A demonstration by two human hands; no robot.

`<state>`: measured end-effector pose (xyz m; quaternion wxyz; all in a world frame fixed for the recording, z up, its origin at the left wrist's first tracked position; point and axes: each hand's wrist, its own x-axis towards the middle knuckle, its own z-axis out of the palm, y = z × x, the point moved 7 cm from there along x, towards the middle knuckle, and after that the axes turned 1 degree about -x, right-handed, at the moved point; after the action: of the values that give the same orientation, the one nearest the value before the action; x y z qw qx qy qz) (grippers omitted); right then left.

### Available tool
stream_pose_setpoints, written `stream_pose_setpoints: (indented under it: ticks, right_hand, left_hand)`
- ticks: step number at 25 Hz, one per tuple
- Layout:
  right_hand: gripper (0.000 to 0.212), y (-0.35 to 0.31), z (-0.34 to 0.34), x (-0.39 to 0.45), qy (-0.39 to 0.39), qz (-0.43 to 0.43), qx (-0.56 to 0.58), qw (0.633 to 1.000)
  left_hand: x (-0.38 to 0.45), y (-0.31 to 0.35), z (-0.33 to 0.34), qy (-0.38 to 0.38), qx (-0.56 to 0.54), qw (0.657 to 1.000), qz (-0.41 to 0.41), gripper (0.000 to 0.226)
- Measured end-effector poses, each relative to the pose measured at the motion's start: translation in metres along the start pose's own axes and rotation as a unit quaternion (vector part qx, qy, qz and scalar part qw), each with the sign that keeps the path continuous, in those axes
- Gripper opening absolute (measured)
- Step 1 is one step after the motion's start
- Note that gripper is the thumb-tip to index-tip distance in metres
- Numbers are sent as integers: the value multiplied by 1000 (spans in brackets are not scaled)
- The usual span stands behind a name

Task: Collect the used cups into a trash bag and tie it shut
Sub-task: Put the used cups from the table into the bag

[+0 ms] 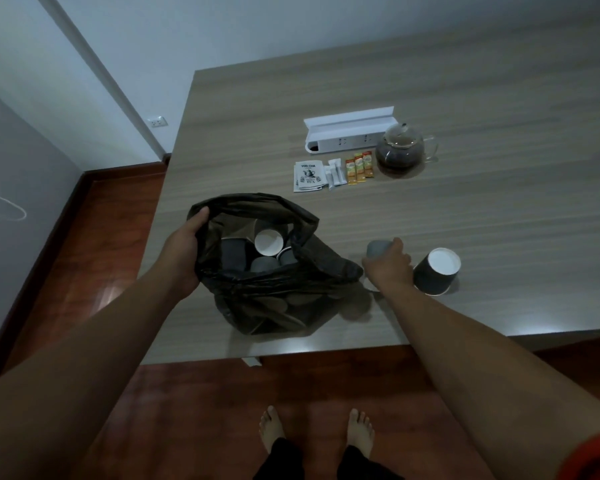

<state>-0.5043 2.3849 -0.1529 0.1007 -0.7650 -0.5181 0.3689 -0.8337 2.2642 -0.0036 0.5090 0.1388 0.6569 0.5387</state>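
Left hand [184,252] gripping black trash bag [274,292] rim near table [499,220] front-left corner, right hand [388,266] closed over grey cup [376,250], mostly hidden, dark cup [435,271] beside it, several cups dim inside bag

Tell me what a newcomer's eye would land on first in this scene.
The open black trash bag at the table's near edge draws the eye first: the left hand holds its rim apart, and several cups lie inside, one showing its white interior. Just right of it, the right hand closes on a dark cup, with another cup on its side beside it. Farther back sits a glass teapot of dark tea.
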Motion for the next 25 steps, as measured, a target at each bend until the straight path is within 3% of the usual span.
stream_pose_setpoints:
  ticks: [2, 4, 6, 8, 9, 11, 13, 16, 18, 20, 21, 23, 25]
  right_hand:
    - [81, -18, -16, -11, 21, 4, 143, 990]
    - [73, -48, -31, -29, -17, 7, 340, 940]
    - [66, -85, -39, -48, -83, -31, 454, 887]
    - [60, -122, -30, -75, -199, -63, 488, 847]
    - [51, -137, -23, -91, -247, -76, 477, 840]
    - [42, -154, 2, -116, -277, -101, 361, 885]
    - [50, -162, 28, -127, -258, -130, 249, 924]
    - [57, -178, 53, -140, -284, -174, 165, 928]
    - [56, -183, 47, -144, -233, -219, 146, 936]
    - [54, -174, 22, -131, -48, -263, 57, 962]
    - [63, -164, 13, -124, 23, -258, -25, 966]
    - [75, -137, 16, -107, -5, -182, -115, 976]
    - [47, -119, 17, -100, -68, -136, -78, 985]
  left_hand:
    - [0, 1, -2, 1, -10, 1000, 5, 34]
    - [-2, 4, 2, -2, -21, 1000, 13, 33]
    - [-8, 8, 7, -5, -24, 1000, 18, 39]
    - [-10, 13, 6, -2, -21, 1000, 22, 38]
    - [-9, 15, 3, 3, -18, 999, 27, 33]
    - [-8, 19, -2, 13, -10, 999, 43, 27]
    - [-6, 21, -6, 18, -1, 998, 56, 26]
    - [-7, 22, -12, 26, 24, 998, 54, 25]
    - [-6, 19, -19, 27, 38, 998, 49, 27]
    - [-7, 19, -22, 26, 39, 998, 50, 27]
    - [-7, 18, -22, 23, 34, 998, 51, 27]
    - [-9, 20, -20, 26, 21, 998, 54, 27]
    - [-10, 18, -19, 33, 17, 998, 51, 27]
